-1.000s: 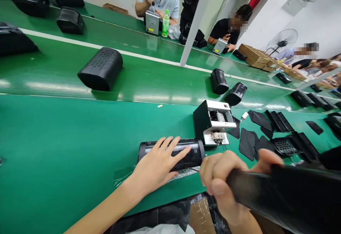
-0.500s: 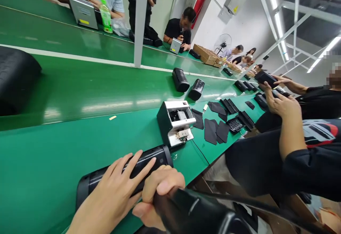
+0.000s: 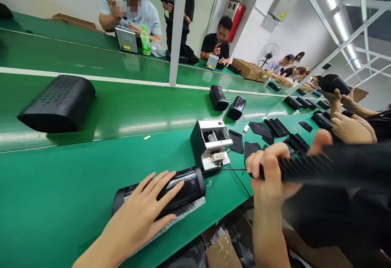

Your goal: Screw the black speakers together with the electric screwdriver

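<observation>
My left hand (image 3: pixel 149 203) lies with fingers spread over a glossy black speaker housing (image 3: pixel 191 182), pressing on its top face. The housing has a dotted grille and lies on a sheet of bubble wrap (image 3: pixel 192 207) on the green bench. My right hand (image 3: pixel 269 170) is raised to the right of it, fingers wrapped around a black electric screwdriver (image 3: pixel 317 164). Its thin bit points left toward a screw feeder (image 3: pixel 210 143) with a white front, apart from the housing. The rear of the screwdriver is blurred.
Another black housing (image 3: pixel 61 103) lies on the conveyor (image 3: pixel 131 105) at left, with two smaller ones (image 3: pixel 218 98) farther along. Flat black pieces (image 3: pixel 259 128) are spread beyond the feeder. A co-worker's hands (image 3: pixel 348 125) are close at right. A cardboard box (image 3: pixel 224 249) stands below the bench edge.
My right hand has moved up and right with the screwdriver, away from the housing and my left hand. My left hand stays on the housing. The view has shifted left.
</observation>
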